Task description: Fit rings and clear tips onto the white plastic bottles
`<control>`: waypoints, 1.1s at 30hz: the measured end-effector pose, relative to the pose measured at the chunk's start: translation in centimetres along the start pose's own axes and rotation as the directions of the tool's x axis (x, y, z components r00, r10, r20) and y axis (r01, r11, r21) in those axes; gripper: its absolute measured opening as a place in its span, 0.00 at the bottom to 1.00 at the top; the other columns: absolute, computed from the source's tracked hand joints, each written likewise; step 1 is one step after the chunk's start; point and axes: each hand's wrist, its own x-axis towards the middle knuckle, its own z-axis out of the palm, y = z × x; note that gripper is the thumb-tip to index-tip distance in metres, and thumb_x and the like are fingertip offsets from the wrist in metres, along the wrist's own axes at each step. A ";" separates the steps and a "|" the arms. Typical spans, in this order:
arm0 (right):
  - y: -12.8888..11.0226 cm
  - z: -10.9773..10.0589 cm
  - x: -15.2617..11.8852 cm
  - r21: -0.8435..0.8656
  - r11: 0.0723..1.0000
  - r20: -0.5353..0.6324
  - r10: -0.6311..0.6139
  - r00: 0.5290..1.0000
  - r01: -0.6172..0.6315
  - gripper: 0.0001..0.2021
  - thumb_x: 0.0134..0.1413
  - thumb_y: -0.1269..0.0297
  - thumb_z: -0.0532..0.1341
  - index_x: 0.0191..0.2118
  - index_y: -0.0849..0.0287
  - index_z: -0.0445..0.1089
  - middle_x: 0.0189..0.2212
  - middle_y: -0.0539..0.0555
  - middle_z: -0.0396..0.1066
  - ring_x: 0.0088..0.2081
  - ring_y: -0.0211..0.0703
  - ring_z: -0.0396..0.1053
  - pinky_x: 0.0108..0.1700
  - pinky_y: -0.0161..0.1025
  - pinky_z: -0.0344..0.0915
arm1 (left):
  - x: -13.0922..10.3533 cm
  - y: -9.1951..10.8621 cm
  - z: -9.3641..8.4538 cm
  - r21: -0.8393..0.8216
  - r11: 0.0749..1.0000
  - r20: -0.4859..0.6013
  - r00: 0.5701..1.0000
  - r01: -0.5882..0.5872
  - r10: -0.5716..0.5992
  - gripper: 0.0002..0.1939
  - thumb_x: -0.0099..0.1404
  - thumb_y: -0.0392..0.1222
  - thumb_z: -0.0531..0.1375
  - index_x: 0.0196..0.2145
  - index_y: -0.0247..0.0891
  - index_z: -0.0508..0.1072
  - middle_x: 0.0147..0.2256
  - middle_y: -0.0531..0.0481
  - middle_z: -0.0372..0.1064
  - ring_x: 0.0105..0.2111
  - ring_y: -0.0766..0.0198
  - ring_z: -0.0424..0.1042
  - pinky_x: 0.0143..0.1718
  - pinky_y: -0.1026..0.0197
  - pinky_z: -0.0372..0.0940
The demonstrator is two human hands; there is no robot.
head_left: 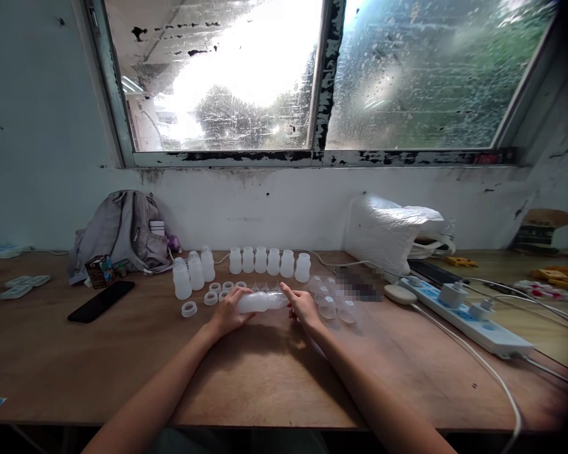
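A translucent white bottle (258,302) lies sideways above the table, held between both hands. My left hand (230,312) wraps round its wide end. At its other end, my right hand (303,306) closes round the clear cap (278,299). Behind them several open white bottles (260,260) stand in a row. Three capped bottles (195,271) stand to the left. White rings (189,309) lie near my left hand, partly hidden by it. Clear domed caps (327,307) rest just right of my right hand.
On the left of the wooden table (246,391) are a black phone (101,301), a small box (100,271) and a grey backpack (127,230). A white power strip (468,315) with cables, a white puck (400,294) and a silvery bag (383,233) occupy the right.
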 end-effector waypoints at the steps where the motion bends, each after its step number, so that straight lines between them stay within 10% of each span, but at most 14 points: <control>1: 0.1 0.1 0.1 0.011 1.000 -0.007 0.005 1.000 -0.005 0.22 0.37 0.45 0.58 0.14 0.61 0.59 0.09 0.47 0.57 0.08 0.32 0.55 0.07 0.29 0.45 | 0.0 0.0 0.1 -0.005 1.000 -0.001 1.000 -0.001 0.001 0.22 0.48 0.41 0.62 0.43 0.42 0.64 0.41 0.48 0.63 0.40 0.59 0.65 0.41 0.57 0.62; 27: 2.2 0.6 -2.0 0.055 0.983 0.014 -0.176 0.984 0.175 0.23 0.52 0.53 0.43 0.12 0.58 0.55 0.10 0.49 0.55 0.15 0.35 0.50 0.18 0.34 0.47 | -0.4 1.8 1.0 -0.118 0.981 0.025 0.988 -0.152 0.155 0.20 0.48 0.46 0.60 0.39 0.39 0.63 0.36 0.47 0.65 0.36 0.61 0.66 0.36 0.60 0.64; 33: 2.8 0.7 -1.7 0.132 0.984 -0.217 -0.092 0.972 0.122 0.18 0.49 0.51 0.48 0.20 0.59 0.62 0.16 0.51 0.63 0.20 0.38 0.59 0.22 0.34 0.55 | -1.0 2.9 1.8 -0.087 0.988 -0.052 0.991 -0.131 0.127 0.20 0.49 0.48 0.60 0.39 0.39 0.64 0.35 0.47 0.64 0.35 0.61 0.67 0.36 0.61 0.64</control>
